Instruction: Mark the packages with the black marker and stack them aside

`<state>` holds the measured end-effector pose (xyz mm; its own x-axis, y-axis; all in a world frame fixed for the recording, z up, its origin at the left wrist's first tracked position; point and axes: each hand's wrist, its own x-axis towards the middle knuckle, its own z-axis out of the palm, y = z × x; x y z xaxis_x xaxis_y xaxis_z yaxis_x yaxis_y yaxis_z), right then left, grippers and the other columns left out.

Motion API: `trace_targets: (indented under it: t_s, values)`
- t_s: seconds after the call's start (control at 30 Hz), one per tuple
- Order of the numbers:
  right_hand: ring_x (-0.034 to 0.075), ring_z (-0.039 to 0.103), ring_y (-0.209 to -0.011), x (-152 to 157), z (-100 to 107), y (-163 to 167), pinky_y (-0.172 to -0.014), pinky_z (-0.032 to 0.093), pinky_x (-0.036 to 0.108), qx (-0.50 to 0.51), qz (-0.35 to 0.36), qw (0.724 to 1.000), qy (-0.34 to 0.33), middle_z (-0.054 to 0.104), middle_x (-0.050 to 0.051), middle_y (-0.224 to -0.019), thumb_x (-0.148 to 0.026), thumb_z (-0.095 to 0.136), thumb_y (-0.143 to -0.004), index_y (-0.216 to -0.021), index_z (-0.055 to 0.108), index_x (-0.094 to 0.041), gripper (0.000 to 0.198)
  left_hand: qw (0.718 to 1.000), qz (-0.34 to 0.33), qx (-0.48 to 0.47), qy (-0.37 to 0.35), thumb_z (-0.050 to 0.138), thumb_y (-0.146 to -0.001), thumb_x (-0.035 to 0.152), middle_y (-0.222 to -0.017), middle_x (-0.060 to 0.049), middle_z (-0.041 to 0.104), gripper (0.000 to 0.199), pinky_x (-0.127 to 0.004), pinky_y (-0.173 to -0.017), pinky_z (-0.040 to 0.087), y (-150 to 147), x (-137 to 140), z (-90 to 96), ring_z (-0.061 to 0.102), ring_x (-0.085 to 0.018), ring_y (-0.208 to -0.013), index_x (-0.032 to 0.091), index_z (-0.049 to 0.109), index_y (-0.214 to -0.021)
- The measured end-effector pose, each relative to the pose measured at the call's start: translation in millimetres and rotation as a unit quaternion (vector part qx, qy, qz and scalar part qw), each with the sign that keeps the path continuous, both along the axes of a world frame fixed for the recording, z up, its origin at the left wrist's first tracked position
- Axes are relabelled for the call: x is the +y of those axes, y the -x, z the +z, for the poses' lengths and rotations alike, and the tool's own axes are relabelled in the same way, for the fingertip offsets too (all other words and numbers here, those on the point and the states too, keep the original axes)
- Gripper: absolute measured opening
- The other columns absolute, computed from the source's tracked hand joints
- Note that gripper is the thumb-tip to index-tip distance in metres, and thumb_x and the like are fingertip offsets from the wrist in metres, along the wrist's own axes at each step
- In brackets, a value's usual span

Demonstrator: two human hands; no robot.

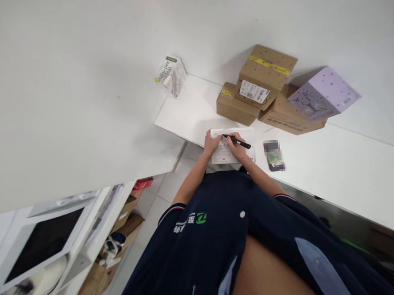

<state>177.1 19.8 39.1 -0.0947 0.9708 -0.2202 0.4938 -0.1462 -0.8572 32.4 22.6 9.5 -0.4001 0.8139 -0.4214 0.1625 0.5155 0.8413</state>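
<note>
A white printed sheet or booklet (223,155) lies near the front edge of the table, just ahead of my body; its thickness is hard to make out. My left hand (212,142) grips its left edge, thumb on top and fingers partly hidden. Between the fingers of my right hand (237,149) is a black marker pen (242,143), its tip pointing left, at or just above the printed surface close to my left thumb. I cannot tell whether the tip touches the paper.
Brown cardboard boxes (236,107) are stacked behind, with a lilac box (333,90) on the right. A pixelated phone-like object (273,155) lies to the right on the white table (361,164). A white "Super Meal" pack (172,76) stands at the table's far left corner, and a shelf holds a microwave (44,246).
</note>
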Motion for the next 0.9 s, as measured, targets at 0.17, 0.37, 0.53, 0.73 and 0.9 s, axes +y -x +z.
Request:
trace_targets:
  t_s: [0.17, 0.37, 0.53, 0.73, 0.9]
  values:
    - [0.022, 0.065, -0.092, 0, -3, 0, -0.090, 0.052, 0.035, -0.006, 0.009, 1.000, -0.012, 0.068, 0.005, -0.092, -0.041, 0.049, -0.088, -0.095, 0.058, -0.027, 0.018, 1.000, 0.013, -0.011, -0.001, 0.074, -0.077, 0.023, -0.127, -0.010, 0.066, 0.052, -0.037, -0.110, 0.042, 0, 0, -1.1, 0.058, -0.027, -0.125, 0.019, 0.056, -0.126]
    - [0.022, 0.064, -0.087, 0, -4, 0, -0.090, 0.052, 0.035, -0.010, 0.003, 0.999, -0.032, 0.069, 0.005, -0.091, -0.045, 0.046, -0.089, -0.095, 0.057, -0.027, 0.022, 1.000, 0.013, -0.022, -0.006, 0.074, -0.076, 0.023, -0.125, -0.008, 0.067, 0.053, -0.038, -0.110, 0.043, 1, 0, -1.4, 0.058, -0.027, -0.125, 0.021, 0.056, -0.126]
    - [0.022, 0.065, -0.087, 0, -3, 0, -0.090, 0.052, 0.036, 0.008, 0.011, 0.999, -0.044, 0.069, 0.004, -0.091, -0.043, 0.047, -0.089, -0.096, 0.057, -0.027, 0.021, 1.000, 0.016, -0.024, -0.003, 0.075, -0.075, 0.021, -0.124, -0.010, 0.067, 0.053, -0.037, -0.110, 0.043, 2, 0, -2.9, 0.058, -0.027, -0.125, 0.018, 0.057, -0.125]
    - [0.019, 0.064, -0.076, 2, -16, -2, -0.081, 0.053, 0.033, 0.043, -0.014, 0.997, -0.058, 0.065, 0.001, -0.078, -0.044, 0.054, -0.085, -0.089, 0.058, -0.026, 0.019, 1.000, 0.011, -0.015, -0.009, 0.073, -0.075, 0.024, -0.125, -0.010, 0.066, 0.050, -0.038, -0.108, 0.043, 2, 1, -4.9, 0.058, -0.027, -0.123, 0.019, 0.056, -0.123]
    - [0.014, 0.060, -0.059, 2, -27, 2, -0.060, 0.051, 0.028, 0.194, -0.080, 0.976, -0.065, 0.061, -0.004, -0.068, -0.048, 0.061, -0.083, -0.089, 0.057, -0.025, 0.024, 1.000, 0.004, -0.011, -0.011, 0.070, -0.075, 0.026, -0.123, -0.010, 0.067, 0.050, -0.040, -0.105, 0.045, 3, 0, -4.6, 0.060, -0.027, -0.119, 0.020, 0.056, -0.122]
